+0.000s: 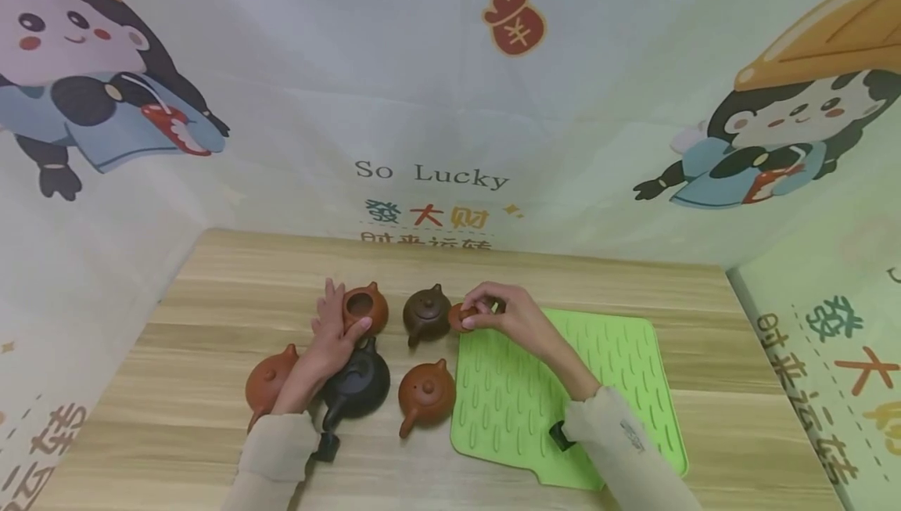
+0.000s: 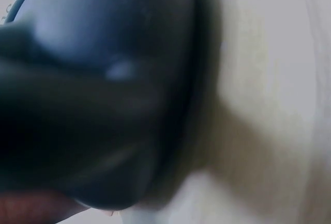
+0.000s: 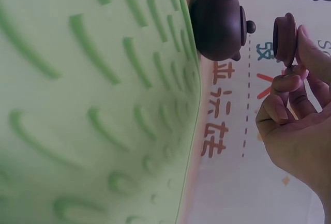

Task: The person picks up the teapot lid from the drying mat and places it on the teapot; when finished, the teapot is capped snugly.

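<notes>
In the head view my left hand (image 1: pixel 334 336) holds a reddish-brown clay teapot (image 1: pixel 377 311), thumb on its near side and fingers along its left. The teapot's round mouth stands uncovered. My right hand (image 1: pixel 517 317) pinches a small reddish-brown teapot lid (image 1: pixel 459 317) between thumb and fingers, above the far left corner of the green mat (image 1: pixel 563 386). The right wrist view shows that lid (image 3: pixel 285 39) raised, its rim facing left. A dark brown lidded teapot (image 1: pixel 426 314) stands between the two hands. Under the left wrist, a black teapot (image 1: pixel 362 386) fills much of the left wrist view.
Another reddish-brown lidded teapot (image 1: pixel 426 394) stands left of the mat, close to its edge. One more reddish-brown teapot (image 1: pixel 269 382) is partly hidden by the left forearm. A printed cloth (image 1: pixel 436 104) hangs behind the wooden table (image 1: pixel 718 386).
</notes>
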Demonstrator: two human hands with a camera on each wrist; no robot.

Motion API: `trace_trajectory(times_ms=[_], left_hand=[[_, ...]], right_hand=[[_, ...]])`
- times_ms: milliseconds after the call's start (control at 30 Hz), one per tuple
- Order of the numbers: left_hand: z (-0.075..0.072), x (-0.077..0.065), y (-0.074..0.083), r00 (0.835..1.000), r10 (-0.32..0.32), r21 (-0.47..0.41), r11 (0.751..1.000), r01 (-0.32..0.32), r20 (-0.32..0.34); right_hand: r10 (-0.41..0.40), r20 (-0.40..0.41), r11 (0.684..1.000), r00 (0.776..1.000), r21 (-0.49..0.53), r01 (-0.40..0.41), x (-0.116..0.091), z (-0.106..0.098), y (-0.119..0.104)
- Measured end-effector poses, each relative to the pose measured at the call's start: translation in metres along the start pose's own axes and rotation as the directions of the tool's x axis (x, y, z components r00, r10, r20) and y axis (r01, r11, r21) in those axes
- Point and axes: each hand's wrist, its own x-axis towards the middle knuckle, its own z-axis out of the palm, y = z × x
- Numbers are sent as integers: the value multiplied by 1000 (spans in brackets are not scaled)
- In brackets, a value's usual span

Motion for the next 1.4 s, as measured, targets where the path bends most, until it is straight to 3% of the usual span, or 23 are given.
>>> trace_trajectory(times_ms=[233,533,867,1400], left_hand=[[0,1,-2,1000,16,-14,1000,-16,-11],[1,0,-2,1000,12,-15,1000,-12,-9],[1,0,0,1000,2,-9,1000,-2,-15],[2,-1,2,1000,6,-19,1000,-7,-21]], right_hand=[[1,11,1000,1000,19,-1,15,12,-4],[-98,26,994,995,47,96,36,34,-10],[-104,67,993,992,56,100,55,54,-17],[-111,59,990,992,-77,115,75,70,-32]])
